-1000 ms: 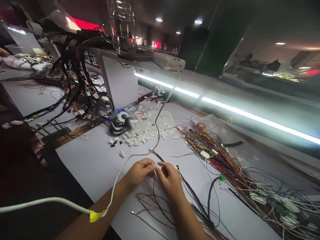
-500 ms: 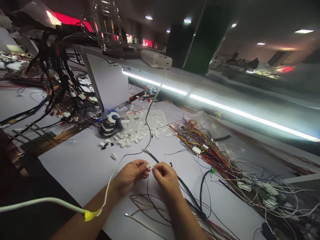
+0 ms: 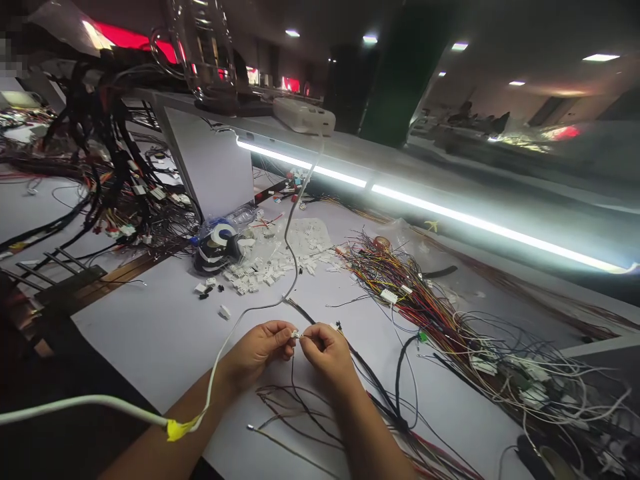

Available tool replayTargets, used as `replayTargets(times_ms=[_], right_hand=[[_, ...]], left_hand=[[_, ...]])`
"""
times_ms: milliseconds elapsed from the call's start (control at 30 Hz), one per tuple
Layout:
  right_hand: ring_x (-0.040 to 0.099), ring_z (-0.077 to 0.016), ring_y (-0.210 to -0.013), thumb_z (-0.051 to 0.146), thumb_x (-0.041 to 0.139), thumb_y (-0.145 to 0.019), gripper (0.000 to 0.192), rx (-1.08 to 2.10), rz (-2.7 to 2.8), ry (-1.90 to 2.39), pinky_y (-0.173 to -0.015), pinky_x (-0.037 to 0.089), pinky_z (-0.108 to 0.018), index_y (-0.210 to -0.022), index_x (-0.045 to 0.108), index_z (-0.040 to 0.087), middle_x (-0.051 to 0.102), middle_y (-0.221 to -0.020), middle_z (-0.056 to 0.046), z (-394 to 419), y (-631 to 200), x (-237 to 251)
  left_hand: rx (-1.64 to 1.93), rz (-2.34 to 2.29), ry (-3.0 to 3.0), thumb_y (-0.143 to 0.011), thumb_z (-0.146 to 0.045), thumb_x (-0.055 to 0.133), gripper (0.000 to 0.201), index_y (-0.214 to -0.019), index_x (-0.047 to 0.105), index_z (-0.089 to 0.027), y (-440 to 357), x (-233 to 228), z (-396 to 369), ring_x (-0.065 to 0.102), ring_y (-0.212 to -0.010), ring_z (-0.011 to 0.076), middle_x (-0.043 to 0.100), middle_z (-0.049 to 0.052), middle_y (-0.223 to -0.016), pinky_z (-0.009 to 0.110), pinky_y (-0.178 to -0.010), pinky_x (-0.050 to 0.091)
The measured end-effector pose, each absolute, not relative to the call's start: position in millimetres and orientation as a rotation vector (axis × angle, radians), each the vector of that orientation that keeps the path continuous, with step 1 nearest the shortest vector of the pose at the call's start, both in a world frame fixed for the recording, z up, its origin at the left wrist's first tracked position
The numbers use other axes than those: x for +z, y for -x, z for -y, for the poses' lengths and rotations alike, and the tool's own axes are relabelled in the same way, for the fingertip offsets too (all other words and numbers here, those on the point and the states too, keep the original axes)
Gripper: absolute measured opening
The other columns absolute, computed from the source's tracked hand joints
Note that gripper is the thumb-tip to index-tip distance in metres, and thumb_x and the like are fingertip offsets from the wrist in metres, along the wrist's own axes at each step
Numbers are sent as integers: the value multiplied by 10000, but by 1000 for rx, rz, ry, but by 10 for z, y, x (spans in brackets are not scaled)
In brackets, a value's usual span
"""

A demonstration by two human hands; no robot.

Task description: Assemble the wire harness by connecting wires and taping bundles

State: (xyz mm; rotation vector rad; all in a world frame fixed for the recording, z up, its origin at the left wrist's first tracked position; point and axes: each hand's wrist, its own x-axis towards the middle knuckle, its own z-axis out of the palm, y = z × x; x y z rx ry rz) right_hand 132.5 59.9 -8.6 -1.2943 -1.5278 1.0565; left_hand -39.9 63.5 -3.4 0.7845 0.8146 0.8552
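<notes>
My left hand and my right hand meet fingertip to fingertip low in the middle of the white table. Between them I pinch a small white connector. The left fingers grip the connector; the right fingers pinch a thin dark wire at its end, which hangs down toward me. More loose dark wires lie under my wrists.
A pile of small white connectors and a tape roll lie farther back. A tangle of coloured wires spreads to the right. A white cable crosses my left arm. A lit strip light runs along the shelf.
The view has shifted left and slightly down. My hands have stayed together, with the fingertips drawn closer around the connector.
</notes>
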Motion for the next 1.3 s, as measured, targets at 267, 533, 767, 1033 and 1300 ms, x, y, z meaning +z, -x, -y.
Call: replayTargets(times_ms=[267,533,767,1033,1300], right_hand=[[472,-118,-563,213,565,-766,100,886,1615,1309,-551,370,-229,-682,613,192,541,-612,26,-579,-1306,-129],[552,-140,-647,223,557,-839,118,792,1693,1278,-625,406,-244,-815,672,210,652,-737,-7,-557,-1293,-177],[606,-151,-707,221,572,-848,121,868,1653,1252,-685,440,-254,-773,664,202,690,-749,-11,-570,-1263,-204],[641,-162,-701,281,625,-824,128,1081,1467,1262,-664,485,-261,-803,720,198,711,-757,-23,-598,-1264,-246],[633,-172,-789,249,523,-923,225,672,1716,1160,-754,486,-302,-1054,707,241,697,-851,-50,-613,-1410,-214]], left_hand=[[867,-884,-866,-824,-361,678,214,-877,689,-154,412,-77,-628,525,-675,120,602,9,-695,235,-684,406],[948,-1029,-1108,-803,-381,687,220,-919,698,-194,383,-126,-637,578,-727,156,656,7,-727,279,-743,446],[940,-1032,-1025,-745,-380,743,254,-856,695,-157,365,-160,-653,565,-679,135,651,6,-701,275,-714,444],[960,-1040,-980,-736,-391,746,266,-862,687,-164,355,-119,-645,581,-659,142,656,4,-674,284,-712,450],[1021,-1098,-922,-711,-360,758,258,-897,704,-189,391,-108,-634,607,-740,171,684,14,-729,298,-779,440]])
